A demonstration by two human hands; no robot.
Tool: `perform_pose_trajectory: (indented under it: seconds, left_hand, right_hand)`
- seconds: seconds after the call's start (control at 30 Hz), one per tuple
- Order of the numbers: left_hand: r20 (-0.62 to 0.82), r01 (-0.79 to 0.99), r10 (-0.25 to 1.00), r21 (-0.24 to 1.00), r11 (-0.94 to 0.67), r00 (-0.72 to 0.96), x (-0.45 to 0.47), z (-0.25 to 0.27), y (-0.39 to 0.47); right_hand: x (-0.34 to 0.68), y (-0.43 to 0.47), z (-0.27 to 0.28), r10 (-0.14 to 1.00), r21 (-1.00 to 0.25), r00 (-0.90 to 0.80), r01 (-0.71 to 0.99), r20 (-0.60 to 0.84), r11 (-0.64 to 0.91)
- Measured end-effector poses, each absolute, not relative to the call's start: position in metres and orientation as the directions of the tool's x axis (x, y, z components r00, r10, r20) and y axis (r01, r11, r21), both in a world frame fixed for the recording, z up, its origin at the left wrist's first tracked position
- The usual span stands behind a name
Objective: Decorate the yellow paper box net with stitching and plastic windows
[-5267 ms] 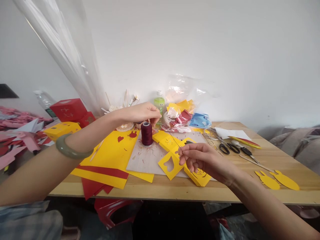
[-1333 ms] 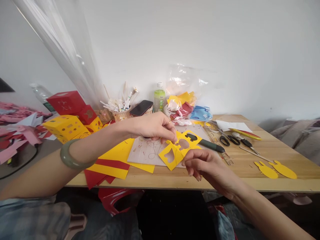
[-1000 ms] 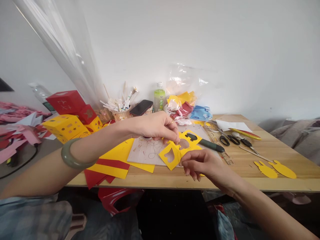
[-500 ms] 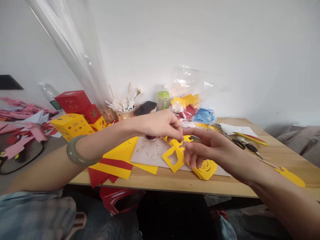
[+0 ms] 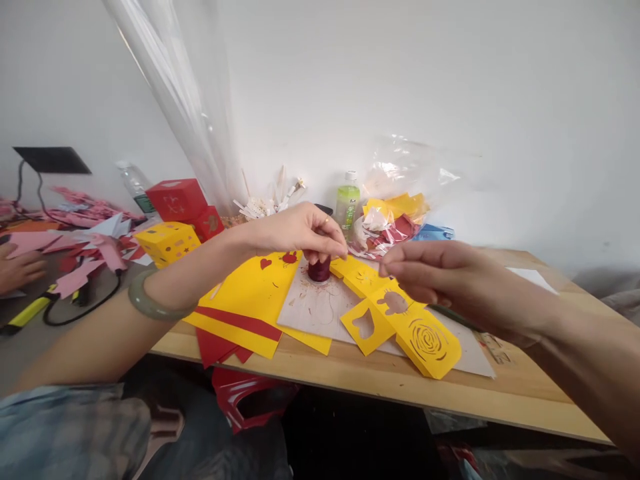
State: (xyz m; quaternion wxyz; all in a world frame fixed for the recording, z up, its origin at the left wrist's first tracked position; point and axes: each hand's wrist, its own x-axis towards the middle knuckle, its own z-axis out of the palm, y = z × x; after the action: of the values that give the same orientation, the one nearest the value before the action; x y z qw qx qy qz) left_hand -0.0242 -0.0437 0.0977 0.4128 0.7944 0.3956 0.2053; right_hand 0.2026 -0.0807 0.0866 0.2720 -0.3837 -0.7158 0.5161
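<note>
Right hand [image 5: 445,275] has been drawn away from left hand [image 5: 304,230]; working gap is reopened. Both are pinched, apparently on thread too fine to be seen. Beneath, cut-out yellow card [image 5: 400,323] is left untouched. Maroon spool [image 5: 319,272], partly covered by left fingers, is now better exposed.

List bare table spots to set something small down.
Bare wood: along the near edge, below board and yellow cutout, wider right of the board, by the ruler. Crowded: boxes and yellow sheets left, spool centre, green bottle and bag behind. Right arm hides some.
</note>
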Motion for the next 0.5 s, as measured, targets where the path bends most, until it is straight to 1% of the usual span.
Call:
perform_pose_trajectory:
  seconds: [0.07,0.17,0.27,0.33,0.43,0.5]
  left_hand:
    - [0.058,0.411,0.828,0.847,-0.336,0.557,-0.039,0.094,-0.030]
    - [0.140,0.346,0.861,0.875,-0.339,0.489,-0.064,0.084,-0.006]
    - [0.162,0.318,0.916,0.903,-0.288,0.368,-0.084,0.074,0.015]
    - [0.159,0.289,0.930,0.921,-0.261,0.332,-0.092,0.070,0.025]
    - [0.169,0.269,0.932,0.927,-0.260,0.320,-0.096,0.066,0.037]
    - [0.177,0.253,0.932,0.931,-0.262,0.315,-0.095,0.064,0.045]
  right_hand:
    - [0.204,-0.074,0.090,0.865,-0.976,-0.501,0.177,0.025,0.130]
    - [0.206,-0.065,0.100,0.908,-0.990,-0.412,0.077,0.075,0.117]
    - [0.205,-0.059,0.114,0.943,-0.991,-0.306,-0.010,0.132,0.135]
    - [0.204,-0.057,0.124,0.964,-0.987,-0.213,-0.059,0.157,0.148]
    - [0.202,-0.054,0.136,0.977,-0.984,-0.135,-0.089,0.167,0.156]
    - [0.202,-0.052,0.140,0.974,-0.983,-0.138,-0.049,0.180,0.175]
